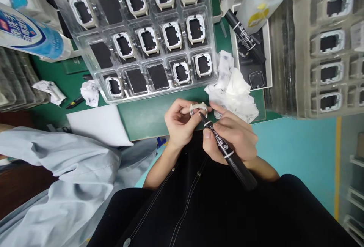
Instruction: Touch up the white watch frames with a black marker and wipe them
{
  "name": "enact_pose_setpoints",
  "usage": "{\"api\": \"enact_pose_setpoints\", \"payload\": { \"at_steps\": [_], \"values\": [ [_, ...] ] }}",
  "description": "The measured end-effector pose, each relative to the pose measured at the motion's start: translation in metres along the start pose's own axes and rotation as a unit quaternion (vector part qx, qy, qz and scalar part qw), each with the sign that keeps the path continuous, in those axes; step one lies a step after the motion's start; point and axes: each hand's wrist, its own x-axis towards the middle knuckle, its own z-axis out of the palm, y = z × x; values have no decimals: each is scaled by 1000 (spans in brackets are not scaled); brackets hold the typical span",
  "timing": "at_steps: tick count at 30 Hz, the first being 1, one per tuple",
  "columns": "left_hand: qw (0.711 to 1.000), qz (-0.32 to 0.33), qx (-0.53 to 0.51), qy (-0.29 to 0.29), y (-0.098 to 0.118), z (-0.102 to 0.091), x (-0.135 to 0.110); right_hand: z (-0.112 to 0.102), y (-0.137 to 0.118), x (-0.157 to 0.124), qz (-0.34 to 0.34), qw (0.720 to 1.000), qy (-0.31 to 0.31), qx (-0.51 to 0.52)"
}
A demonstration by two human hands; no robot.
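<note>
Black marker [224, 146], grasped in your right hand [234, 137], slants its long axis forward and left to the frame [198, 106], tip contact unclear; your left hand [181, 122], left of the frame, pinches it, with the tray [159, 90] beyond the frame.

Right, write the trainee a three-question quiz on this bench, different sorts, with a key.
1. True or false: the left hand holds a pale frame.
2. The right hand grips: A) a bottle; B) a marker; C) a crumpled tissue.
3. In the row of the clear plastic tray nearest the hands, how many pockets hold no frame?

Key: 1. True. 2. B. 3. Two.
</note>
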Motion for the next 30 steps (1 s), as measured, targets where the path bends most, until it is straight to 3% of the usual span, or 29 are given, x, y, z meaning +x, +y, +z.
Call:
{"api": "enact_pose_setpoints", "payload": {
  "at_steps": [5,30],
  "values": [
    [999,30,19,23,2,5,2,4,3,2,7,1000,19,14],
    [990,89,103,21,-11,1,-6,4,11,-2,48,997,43,32]
  ]
}}
